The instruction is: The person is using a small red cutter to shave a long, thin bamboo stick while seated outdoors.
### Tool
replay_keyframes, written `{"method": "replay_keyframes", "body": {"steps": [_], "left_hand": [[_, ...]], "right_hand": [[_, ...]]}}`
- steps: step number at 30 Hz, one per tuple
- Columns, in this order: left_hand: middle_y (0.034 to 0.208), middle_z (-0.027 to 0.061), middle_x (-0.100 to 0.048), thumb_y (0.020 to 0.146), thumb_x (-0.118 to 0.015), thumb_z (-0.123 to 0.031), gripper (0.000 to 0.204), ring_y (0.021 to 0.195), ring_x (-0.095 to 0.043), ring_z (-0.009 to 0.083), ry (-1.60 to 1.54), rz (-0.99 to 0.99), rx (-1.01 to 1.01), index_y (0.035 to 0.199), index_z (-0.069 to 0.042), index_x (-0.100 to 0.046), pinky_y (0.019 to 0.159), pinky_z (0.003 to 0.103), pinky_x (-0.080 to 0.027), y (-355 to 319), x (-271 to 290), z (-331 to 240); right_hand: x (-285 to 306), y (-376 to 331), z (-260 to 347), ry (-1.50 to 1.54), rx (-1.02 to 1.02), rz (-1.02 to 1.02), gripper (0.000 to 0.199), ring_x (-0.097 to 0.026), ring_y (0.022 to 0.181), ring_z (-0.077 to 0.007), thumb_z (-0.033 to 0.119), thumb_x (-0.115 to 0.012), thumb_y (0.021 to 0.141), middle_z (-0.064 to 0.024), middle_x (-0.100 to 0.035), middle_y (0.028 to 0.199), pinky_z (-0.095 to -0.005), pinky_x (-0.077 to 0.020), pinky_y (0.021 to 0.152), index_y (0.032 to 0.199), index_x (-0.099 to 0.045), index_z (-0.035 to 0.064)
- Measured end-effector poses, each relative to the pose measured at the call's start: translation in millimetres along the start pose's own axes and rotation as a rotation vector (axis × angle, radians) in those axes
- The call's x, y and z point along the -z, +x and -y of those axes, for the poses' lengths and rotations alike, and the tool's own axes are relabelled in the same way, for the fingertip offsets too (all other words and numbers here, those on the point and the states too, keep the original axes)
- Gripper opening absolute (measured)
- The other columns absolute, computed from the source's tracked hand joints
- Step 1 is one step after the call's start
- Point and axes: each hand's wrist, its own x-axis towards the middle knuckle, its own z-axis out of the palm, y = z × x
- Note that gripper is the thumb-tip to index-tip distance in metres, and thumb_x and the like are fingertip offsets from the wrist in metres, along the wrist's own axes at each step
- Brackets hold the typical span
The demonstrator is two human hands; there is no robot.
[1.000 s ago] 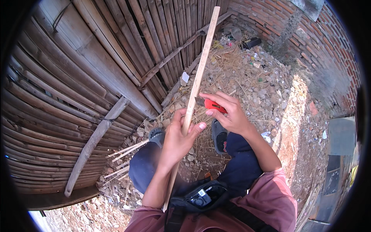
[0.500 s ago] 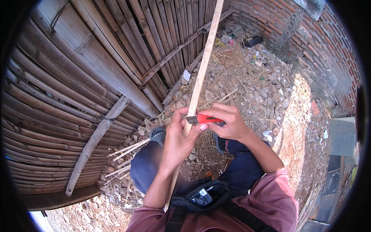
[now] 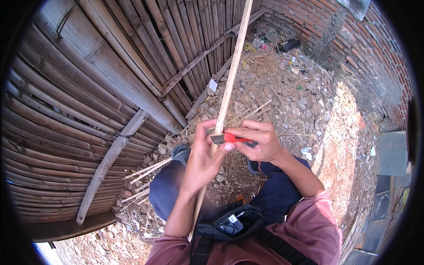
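Note:
A long, pale wooden strip (image 3: 232,79), perhaps split bamboo, runs from the top of the view down between my hands and past my left forearm. My left hand (image 3: 203,154) is closed around it, the thumb reaching toward the blade. In my right hand (image 3: 258,141) is a red-handled utility knife (image 3: 234,138), gripped between thumb and fingers. Its short, wide blade (image 3: 217,139) lies across the strip, just beside my left fingers. Whether the edge bites into the strip I cannot tell.
A slatted bamboo wall (image 3: 110,79) rises at the left, with a brick wall (image 3: 375,48) at the far right. Rubble and straw (image 3: 282,92) cover the ground. Several thin strips (image 3: 145,172) lie beside my left knee. An open black pouch (image 3: 232,223) sits at my waist.
The knife has shifted slightly down and left along the strip, its blade now tilted a little differently. My left hand keeps its hold in nearly the same place.

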Motion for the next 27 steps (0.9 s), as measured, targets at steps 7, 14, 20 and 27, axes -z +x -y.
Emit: {"method": "replay_keyframes", "body": {"steps": [7, 14, 20, 27], "left_hand": [[0.113, 0.0093, -0.069, 0.108, -0.069, -0.016, 0.050, 0.100, -0.064, 0.0130, 0.127, 0.020, -0.009, 0.148, -0.002, -0.042, 0.089, 0.031, -0.053, -3, -1, -4], [0.114, 0.0119, -0.072, 0.107, -0.071, -0.017, 0.052, 0.102, -0.067, 0.0160, 0.352, -0.066, -0.173, 0.149, -0.001, -0.044, 0.091, 0.036, -0.055, 2, -4, 3], [0.112, 0.0128, -0.074, 0.107, -0.071, -0.018, 0.058, 0.105, -0.067, 0.0161, 0.228, -0.058, -0.162, 0.155, 0.000, -0.045, 0.094, 0.034, -0.053, 1, -5, 7], [0.102, 0.0037, -0.065, 0.107, -0.069, -0.014, 0.057, 0.092, -0.058, 0.0098, 0.131, -0.009, -0.044, 0.156, 0.002, -0.044, 0.087, 0.028, -0.051, 1, -5, -2]], "right_hand": [[2, 0, 3, -0.044, 0.025, -0.025, 0.038, -0.063, 0.060, -0.0188, 0.016, -0.087, 0.085, -0.0063, -0.065, 0.078, -0.0339, -0.0492, 0.052, 0.121, -0.081, 0.0069], [4, 3, 5, -0.075, -0.011, -0.035, 0.037, -0.061, 0.058, -0.0187, 0.016, -0.087, 0.085, -0.0061, -0.062, 0.077, -0.0341, -0.0469, 0.051, 0.120, -0.081, 0.0070], [5, 2, 4, -0.063, -0.022, -0.009, 0.037, -0.061, 0.058, -0.0187, 0.017, -0.088, 0.085, -0.0055, -0.062, 0.076, -0.0344, -0.0471, 0.051, 0.121, -0.081, 0.0080], [6, 5, 3, -0.102, -0.076, -0.088, 0.040, -0.063, 0.061, -0.0202, 0.016, -0.087, 0.084, -0.0065, -0.064, 0.078, -0.0349, -0.0484, 0.053, 0.123, -0.081, 0.0085]]}}
